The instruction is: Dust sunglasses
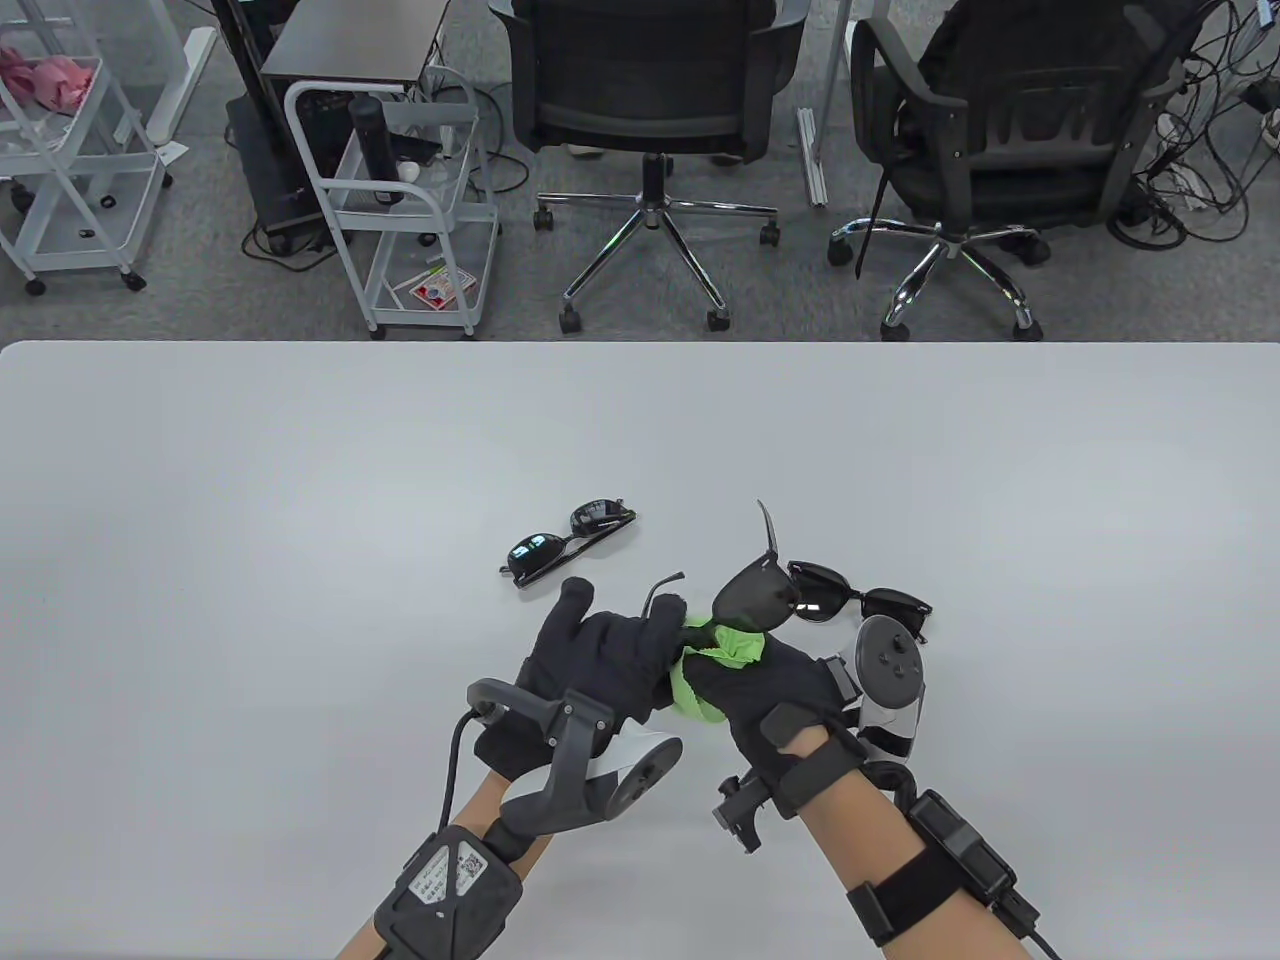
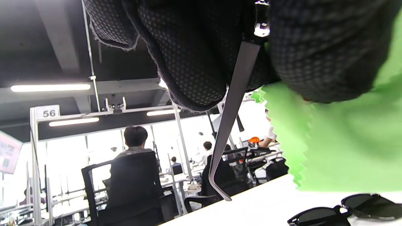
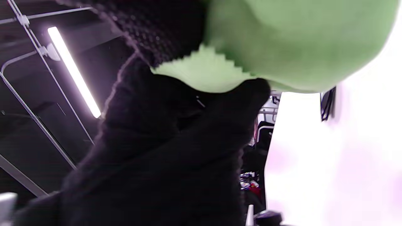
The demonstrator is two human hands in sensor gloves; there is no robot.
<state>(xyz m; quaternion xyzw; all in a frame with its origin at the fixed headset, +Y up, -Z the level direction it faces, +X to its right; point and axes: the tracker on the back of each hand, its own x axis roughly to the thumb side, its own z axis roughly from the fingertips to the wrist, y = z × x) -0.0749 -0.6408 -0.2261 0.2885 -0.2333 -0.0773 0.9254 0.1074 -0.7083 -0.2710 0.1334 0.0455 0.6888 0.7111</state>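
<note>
My left hand (image 1: pixel 655 640) grips a pair of dark sunglasses (image 1: pixel 755 598) by one side, held above the table with one temple arm (image 1: pixel 768 525) pointing away from me. The other temple arm (image 2: pixel 232 110) hangs down from my gloved fingers (image 2: pixel 194 62) in the left wrist view. My right hand (image 1: pixel 760 685) holds a green cloth (image 1: pixel 722 652) bunched against the sunglasses between the two hands. The cloth also shows in the left wrist view (image 2: pixel 345 141) and the right wrist view (image 3: pixel 282 40). The lens under the cloth is hidden.
A second pair of sunglasses (image 1: pixel 565 540) lies folded on the white table (image 1: pixel 250 500) beyond my left hand. A third pair (image 1: pixel 860 602) lies beyond my right hand. One lying pair (image 2: pixel 345 212) shows in the left wrist view. Office chairs and carts stand past the far edge.
</note>
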